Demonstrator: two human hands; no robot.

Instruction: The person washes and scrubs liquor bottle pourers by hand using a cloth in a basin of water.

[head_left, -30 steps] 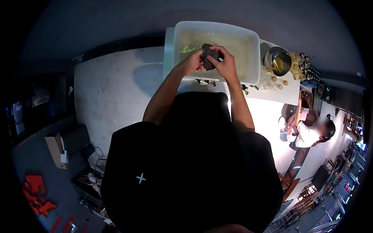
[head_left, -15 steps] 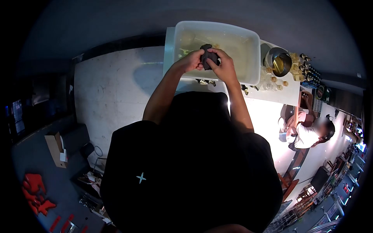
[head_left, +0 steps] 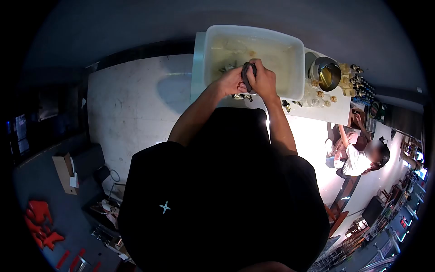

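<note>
A dark grey cloth is bunched between my two hands, over the near side of a large white tub of cloudy, yellowish water. My left hand is closed on the cloth from the left. On its other side, my right hand grips it with the fingers wrapped over the top. Something small and indistinct lies in the water behind my left hand. Small dark and gold objects sit on the table just below the tub's near edge.
Right of the tub stand a metal pot with yellow liquid, clear bottles with gold caps and rows of dark-topped bottles. Another person sits at the right. A cardboard box is at the lower left.
Both hands have moved slightly toward me and to the right with the cloth, which is now squeezed into a narrower bunch. The other person's arms have shifted.
</note>
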